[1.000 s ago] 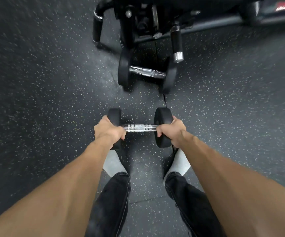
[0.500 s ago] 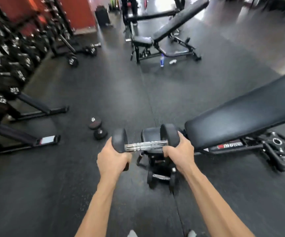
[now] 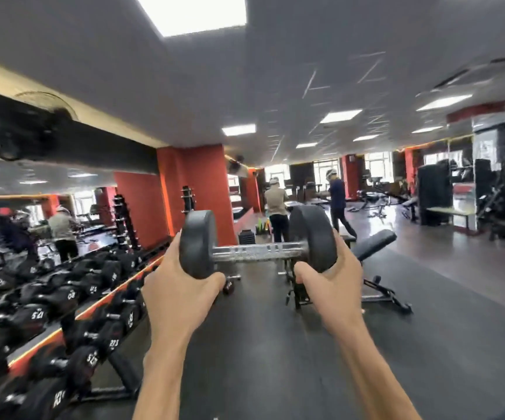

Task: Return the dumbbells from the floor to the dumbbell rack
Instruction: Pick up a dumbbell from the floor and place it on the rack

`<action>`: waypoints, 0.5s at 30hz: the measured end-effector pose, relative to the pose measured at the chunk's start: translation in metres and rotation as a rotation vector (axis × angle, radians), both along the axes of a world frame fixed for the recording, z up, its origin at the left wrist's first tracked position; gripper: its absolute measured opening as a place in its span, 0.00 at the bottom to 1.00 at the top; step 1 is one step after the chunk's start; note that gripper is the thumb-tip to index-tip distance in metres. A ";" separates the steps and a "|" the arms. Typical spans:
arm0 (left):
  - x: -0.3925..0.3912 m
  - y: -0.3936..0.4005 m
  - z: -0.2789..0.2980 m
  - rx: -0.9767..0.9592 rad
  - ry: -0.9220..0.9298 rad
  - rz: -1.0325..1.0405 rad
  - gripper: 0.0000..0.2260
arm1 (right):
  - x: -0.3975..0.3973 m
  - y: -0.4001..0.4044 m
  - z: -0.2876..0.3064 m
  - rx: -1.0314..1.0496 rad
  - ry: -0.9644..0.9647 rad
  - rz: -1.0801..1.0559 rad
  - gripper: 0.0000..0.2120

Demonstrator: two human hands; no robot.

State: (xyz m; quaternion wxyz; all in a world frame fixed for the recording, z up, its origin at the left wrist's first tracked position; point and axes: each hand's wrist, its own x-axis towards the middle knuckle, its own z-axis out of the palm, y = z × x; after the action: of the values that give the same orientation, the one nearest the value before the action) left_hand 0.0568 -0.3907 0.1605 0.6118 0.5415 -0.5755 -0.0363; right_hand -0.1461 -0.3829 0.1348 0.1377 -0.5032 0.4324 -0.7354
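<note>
I hold a black dumbbell [image 3: 259, 251] with a knurled chrome handle level at chest height in front of me. My left hand [image 3: 178, 286] cups the left weight head from below and outside. My right hand [image 3: 331, 283] cups the right weight head the same way. The dumbbell rack [image 3: 72, 344] runs along the left wall, its tiers filled with several black numbered dumbbells. Another small dumbbell [image 3: 230, 286] lies on the floor just beyond my left hand, partly hidden.
A black adjustable bench [image 3: 369, 253] stands ahead to the right on the dark rubber floor. A mirror lines the left wall above the rack. Two people [image 3: 277, 207] stand farther down the room. A red pillar [image 3: 196, 189] rises ahead left.
The dumbbell came up from the floor to chest height. My grip shifted from the handle ends to the weight heads. My view swung up from the floor to the room and rack.
</note>
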 end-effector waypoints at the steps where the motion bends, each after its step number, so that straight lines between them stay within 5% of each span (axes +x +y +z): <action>1: 0.011 -0.002 0.013 -0.043 0.007 0.012 0.33 | 0.011 -0.006 0.012 -0.028 0.001 -0.013 0.27; 15: 0.161 -0.045 0.111 -0.304 -0.069 0.310 0.20 | 0.164 -0.108 0.115 -0.353 0.067 0.144 0.17</action>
State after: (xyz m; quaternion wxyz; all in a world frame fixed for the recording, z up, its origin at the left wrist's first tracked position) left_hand 0.2175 -0.4357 0.2718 0.6647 0.5259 -0.5046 0.1642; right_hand 0.0181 -0.4913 0.2495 0.0847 -0.5734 0.2638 -0.7710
